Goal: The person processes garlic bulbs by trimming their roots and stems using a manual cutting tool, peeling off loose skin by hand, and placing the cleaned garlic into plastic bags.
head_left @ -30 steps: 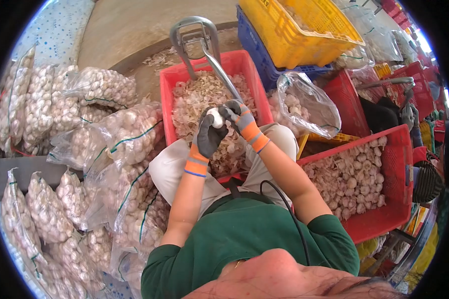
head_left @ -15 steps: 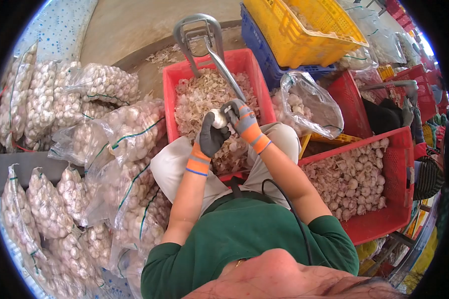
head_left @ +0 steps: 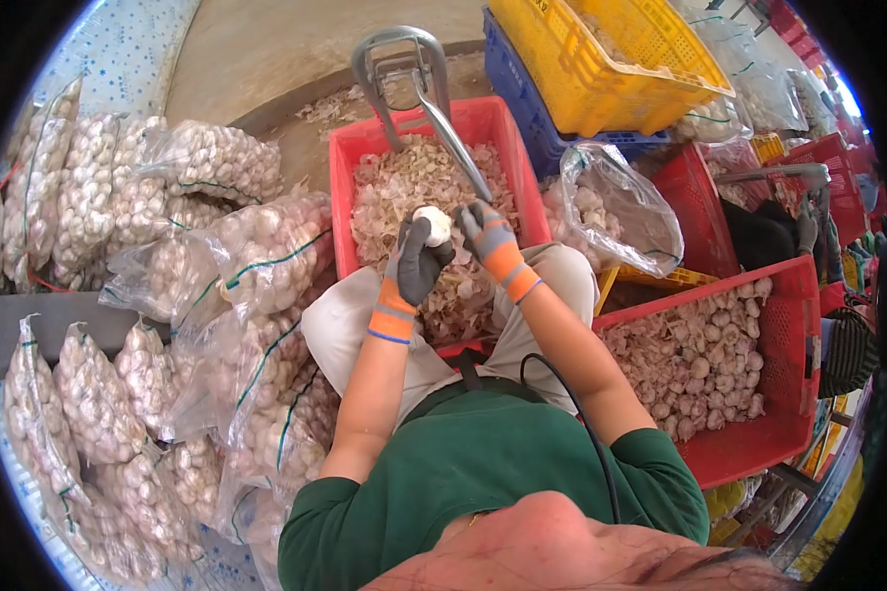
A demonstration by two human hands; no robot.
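Observation:
A white garlic bulb (head_left: 433,226) is held in my left hand (head_left: 419,264), which wears a grey and orange glove, its fingers wrapped round the bulb. Just right of the bulb is my right hand (head_left: 485,236), in a matching glove, with its fingers curled and a small gap between them and the bulb; what they hold, if anything, is too small to tell. Both hands are above a red crate (head_left: 343,192) full of loose garlic skins, between my knees. A bent metal tube frame (head_left: 442,128) leans over this crate, its lower end near my right hand.
Bags of garlic (head_left: 271,256) are piled at the left. A red crate with bulbs (head_left: 749,433) stands at the right, near an open plastic bag (head_left: 621,207). A yellow crate (head_left: 601,84) rests on a blue crate (head_left: 527,103). A co-worker's gloved hand (head_left: 806,229) shows far right.
My right hand has come off the bulb and moved slightly right. The bulb remains in my left hand. The whole view has shifted a little.

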